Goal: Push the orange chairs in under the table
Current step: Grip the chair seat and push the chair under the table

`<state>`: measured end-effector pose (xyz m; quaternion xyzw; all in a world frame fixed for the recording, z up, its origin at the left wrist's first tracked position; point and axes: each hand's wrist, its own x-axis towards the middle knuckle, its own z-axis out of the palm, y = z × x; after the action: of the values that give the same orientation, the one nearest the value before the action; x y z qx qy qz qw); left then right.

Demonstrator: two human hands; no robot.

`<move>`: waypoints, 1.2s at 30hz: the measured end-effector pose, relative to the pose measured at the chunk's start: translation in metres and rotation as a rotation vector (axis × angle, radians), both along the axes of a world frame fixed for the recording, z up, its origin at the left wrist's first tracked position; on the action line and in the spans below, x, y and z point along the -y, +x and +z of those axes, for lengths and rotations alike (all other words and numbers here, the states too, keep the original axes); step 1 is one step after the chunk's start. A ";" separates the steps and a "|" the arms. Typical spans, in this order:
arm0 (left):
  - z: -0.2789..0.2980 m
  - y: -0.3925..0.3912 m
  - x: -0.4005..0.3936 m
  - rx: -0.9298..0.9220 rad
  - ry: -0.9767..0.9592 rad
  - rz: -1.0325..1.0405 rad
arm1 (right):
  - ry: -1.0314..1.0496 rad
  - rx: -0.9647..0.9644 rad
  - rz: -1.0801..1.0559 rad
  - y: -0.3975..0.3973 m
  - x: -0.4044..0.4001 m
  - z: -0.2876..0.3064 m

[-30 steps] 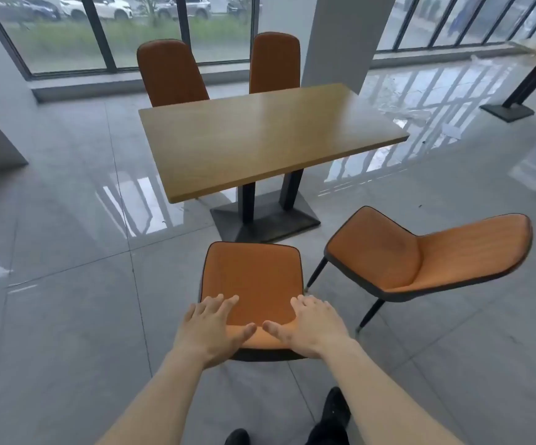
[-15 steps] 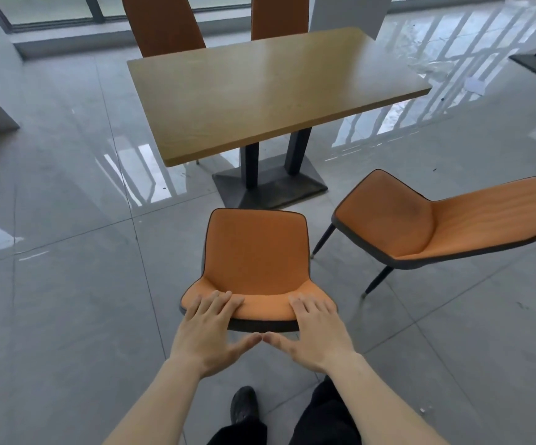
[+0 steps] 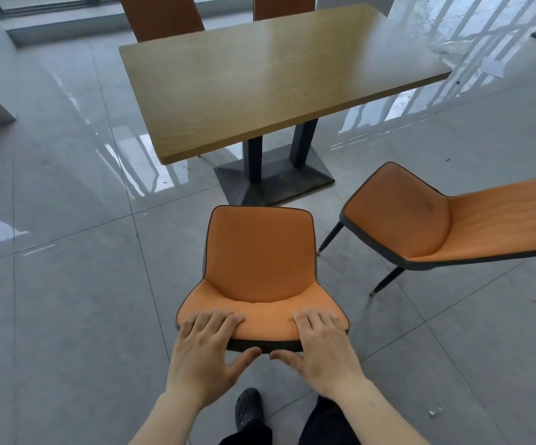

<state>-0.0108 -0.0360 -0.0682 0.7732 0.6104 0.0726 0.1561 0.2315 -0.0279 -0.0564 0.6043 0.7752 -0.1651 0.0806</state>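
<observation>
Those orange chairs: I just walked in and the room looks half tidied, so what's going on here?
A person is pushing chairs in at the wooden table. Both the left hand and the right hand grip the top of the backrest of the near chair, which faces the table but stands short of it, not yet under. A second chair sits angled off to the right, untouched. Two far chairs stand close against the opposite side.
</observation>
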 end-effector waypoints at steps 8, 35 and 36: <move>-0.006 -0.008 -0.062 -0.003 -0.017 0.031 | -0.036 0.020 0.039 -0.007 -0.069 -0.007; -0.006 0.012 -0.170 0.022 0.078 0.053 | -0.015 0.013 0.072 0.009 -0.187 0.003; -0.013 0.009 -0.195 0.033 0.059 0.056 | -0.023 0.010 0.051 0.007 -0.213 -0.003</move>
<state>-0.0016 0.1593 -0.0810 0.7587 0.6268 0.1075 0.1411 0.2389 0.1848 -0.0596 0.5842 0.7881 -0.1686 0.0957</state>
